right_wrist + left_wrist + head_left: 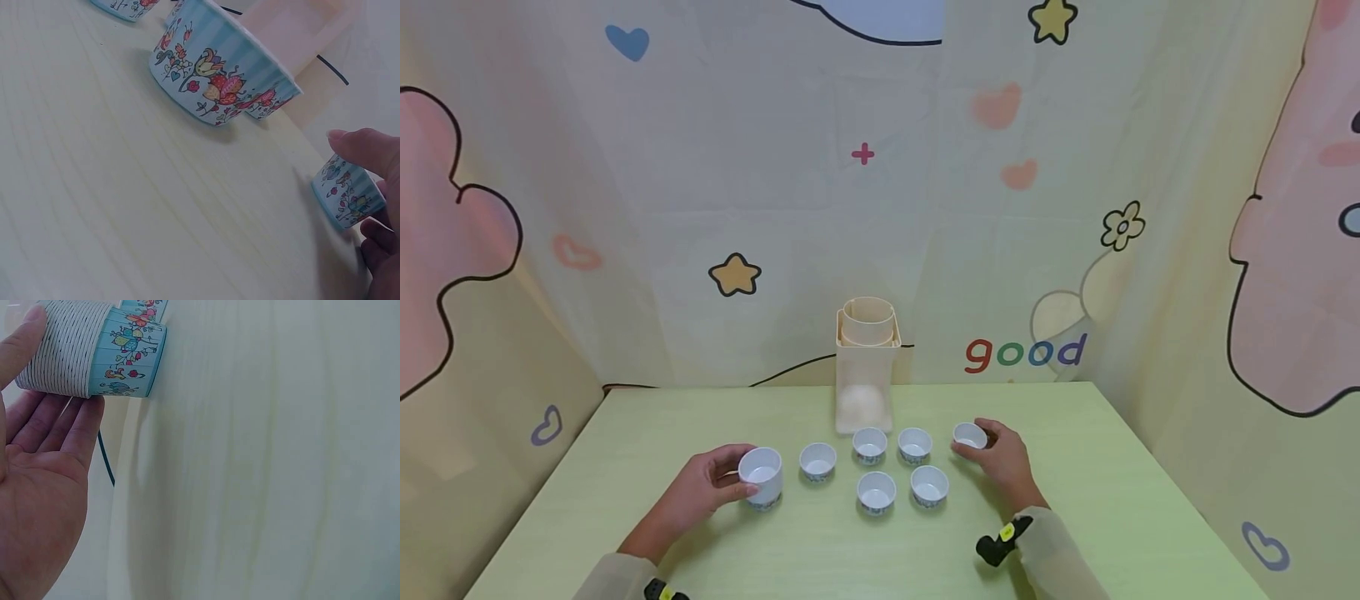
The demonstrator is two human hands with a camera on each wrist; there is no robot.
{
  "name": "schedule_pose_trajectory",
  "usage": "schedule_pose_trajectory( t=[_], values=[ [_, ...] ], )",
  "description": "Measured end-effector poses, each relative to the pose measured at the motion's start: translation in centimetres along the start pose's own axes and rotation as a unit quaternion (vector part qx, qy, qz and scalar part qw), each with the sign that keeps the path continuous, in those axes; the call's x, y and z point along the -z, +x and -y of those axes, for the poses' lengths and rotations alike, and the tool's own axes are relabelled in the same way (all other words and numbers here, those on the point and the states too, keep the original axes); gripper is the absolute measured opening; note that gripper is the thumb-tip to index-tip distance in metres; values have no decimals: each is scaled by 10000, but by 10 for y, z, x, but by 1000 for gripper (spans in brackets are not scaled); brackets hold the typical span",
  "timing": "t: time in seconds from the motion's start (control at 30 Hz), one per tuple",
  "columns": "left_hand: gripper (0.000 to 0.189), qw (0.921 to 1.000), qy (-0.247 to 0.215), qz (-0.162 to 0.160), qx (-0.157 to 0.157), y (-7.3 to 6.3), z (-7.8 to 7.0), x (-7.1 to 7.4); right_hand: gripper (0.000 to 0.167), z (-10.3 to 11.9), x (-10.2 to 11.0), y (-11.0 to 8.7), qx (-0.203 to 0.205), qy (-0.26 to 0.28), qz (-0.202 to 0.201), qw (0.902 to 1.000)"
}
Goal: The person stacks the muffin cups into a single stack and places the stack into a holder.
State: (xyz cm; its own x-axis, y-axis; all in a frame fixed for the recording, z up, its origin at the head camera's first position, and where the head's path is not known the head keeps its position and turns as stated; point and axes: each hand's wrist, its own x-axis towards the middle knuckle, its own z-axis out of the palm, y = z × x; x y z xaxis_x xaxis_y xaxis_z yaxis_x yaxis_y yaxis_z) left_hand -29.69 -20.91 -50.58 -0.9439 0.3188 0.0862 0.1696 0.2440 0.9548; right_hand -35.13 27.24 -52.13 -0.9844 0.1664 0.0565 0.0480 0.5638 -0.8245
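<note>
Left hand (715, 482): thumb and fingers gripping stack of nested paper cups (761, 477), left end of the cup group. Right hand (1006, 460): thumb and fingers pinching single cup (970, 435), right end of the group, near the table (1120, 500); base contact, can't tell. Five loose cups (876, 493) between the hands, all upright: two back, two front, one off to the left, near the stack. Cream box (863, 379) right behind the middle cups, round tube (868, 332) in its top.
</note>
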Motion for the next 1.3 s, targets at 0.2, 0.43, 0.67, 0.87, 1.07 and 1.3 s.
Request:
schedule_pose_trajectory(
  t=[0.2,0.43,0.67,0.87,1.07,1.3],
  values=[
    [69,10000,65,-35,-10,-1,0,-1,77,0,0,-2,-28,3,-4,10000],
    [68,9999,87,-94,26,0,2,-1,76,5,2,-6,36,-19,41,10000],
    [69,10000,78,-26,0,1,2,-1,72,17,6,-10,48,101,207,9997],
    [69,9998,63,-69,148,0,0,-1,71,27,9,-14,116,188,333,9992],
    [70,10000,28,11,44,0,0,0,74,36,11,-20,257,334,387,9984],
    [69,10000,-4,40,-47,0,1,1,72,47,13,-27,365,424,506,9972]
  ],
)
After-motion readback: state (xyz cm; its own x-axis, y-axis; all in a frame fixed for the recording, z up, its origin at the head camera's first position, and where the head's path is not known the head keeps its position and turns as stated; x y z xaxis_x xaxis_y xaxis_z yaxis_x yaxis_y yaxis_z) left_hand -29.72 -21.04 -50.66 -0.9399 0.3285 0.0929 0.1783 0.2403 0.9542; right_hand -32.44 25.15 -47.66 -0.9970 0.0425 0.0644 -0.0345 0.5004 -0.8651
